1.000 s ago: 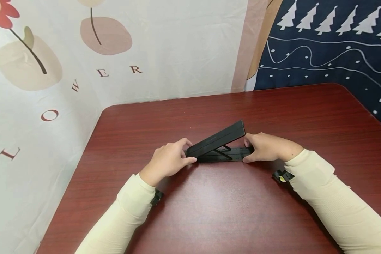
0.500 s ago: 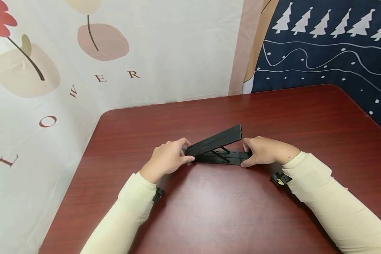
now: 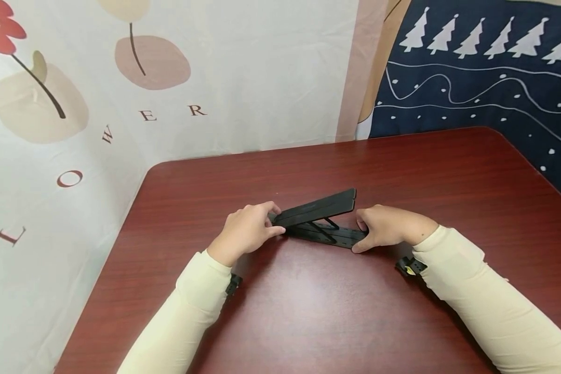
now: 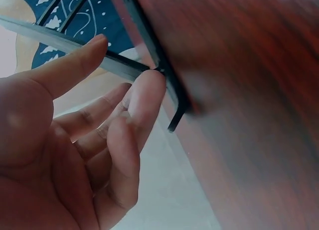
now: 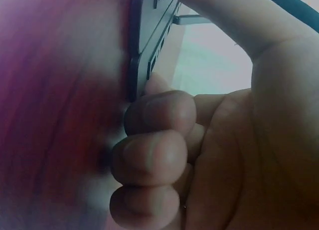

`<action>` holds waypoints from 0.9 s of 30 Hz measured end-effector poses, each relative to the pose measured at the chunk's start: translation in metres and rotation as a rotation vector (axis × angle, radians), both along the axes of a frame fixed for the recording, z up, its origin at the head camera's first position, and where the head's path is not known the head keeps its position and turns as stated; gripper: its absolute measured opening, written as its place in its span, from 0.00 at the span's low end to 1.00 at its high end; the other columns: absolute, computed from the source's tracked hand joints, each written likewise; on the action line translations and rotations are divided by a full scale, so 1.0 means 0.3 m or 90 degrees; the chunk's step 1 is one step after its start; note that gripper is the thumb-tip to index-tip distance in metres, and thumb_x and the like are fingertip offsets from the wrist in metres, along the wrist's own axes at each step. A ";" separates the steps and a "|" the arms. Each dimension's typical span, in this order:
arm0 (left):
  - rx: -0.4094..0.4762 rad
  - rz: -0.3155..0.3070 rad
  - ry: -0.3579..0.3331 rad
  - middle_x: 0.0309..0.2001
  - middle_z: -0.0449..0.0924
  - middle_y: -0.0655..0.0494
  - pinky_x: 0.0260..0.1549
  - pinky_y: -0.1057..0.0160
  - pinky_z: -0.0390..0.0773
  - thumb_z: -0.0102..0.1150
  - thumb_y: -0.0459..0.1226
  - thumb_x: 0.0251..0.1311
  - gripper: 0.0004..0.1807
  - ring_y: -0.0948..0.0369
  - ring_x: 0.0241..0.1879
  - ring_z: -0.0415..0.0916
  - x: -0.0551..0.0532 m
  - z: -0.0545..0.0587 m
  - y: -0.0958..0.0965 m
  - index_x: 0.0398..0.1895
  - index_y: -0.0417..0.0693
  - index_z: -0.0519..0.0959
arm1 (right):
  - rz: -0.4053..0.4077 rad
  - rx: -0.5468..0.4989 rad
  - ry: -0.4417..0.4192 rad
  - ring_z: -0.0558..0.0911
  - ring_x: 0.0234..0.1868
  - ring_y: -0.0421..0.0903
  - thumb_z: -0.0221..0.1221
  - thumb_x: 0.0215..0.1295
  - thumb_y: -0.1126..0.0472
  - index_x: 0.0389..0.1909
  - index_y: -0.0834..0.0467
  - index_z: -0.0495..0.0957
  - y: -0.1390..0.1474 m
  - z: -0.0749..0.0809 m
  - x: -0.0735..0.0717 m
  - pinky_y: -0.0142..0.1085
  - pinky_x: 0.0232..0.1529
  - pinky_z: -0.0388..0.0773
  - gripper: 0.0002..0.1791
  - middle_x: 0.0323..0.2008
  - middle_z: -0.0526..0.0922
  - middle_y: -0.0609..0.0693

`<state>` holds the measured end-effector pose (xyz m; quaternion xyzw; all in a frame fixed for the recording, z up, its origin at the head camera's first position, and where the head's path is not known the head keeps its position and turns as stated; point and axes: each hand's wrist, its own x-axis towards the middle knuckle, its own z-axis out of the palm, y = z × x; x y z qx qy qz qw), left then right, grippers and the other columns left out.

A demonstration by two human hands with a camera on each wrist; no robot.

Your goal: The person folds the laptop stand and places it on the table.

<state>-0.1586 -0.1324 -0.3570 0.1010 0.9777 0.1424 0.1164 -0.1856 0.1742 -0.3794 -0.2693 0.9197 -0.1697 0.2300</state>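
Observation:
A black folding laptop stand lies propped on the table, its upper plate tilted up to the right. Thin struts join that plate to the slotted base plate. My left hand holds the hinged end between thumb and fingers; in the left wrist view, a fingertip meets the hinge, and a small lip sticks out below. At the other end, my right hand grips the base plate, thumb on the near edge and curled fingers at the far side. The right wrist view shows the base's rounded end by those fingers.
The reddish-brown wooden table extends around the stand on all sides. Behind it hang a pale flower-print cloth and a dark blue cloth with white trees. Each wrist wears a small black camera.
The stand's right end has swung slightly toward me, with my right hand moving along. My left hand stays nearly in place at the hinge. The head view has shifted a little.

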 end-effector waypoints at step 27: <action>0.010 -0.013 0.008 0.31 0.85 0.72 0.43 0.50 0.77 0.66 0.50 0.63 0.18 0.63 0.35 0.82 -0.021 0.004 0.004 0.55 0.60 0.79 | 0.056 -0.007 0.050 0.65 0.21 0.37 0.70 0.55 0.40 0.25 0.52 0.68 -0.009 0.004 0.094 0.32 0.24 0.60 0.24 0.19 0.66 0.41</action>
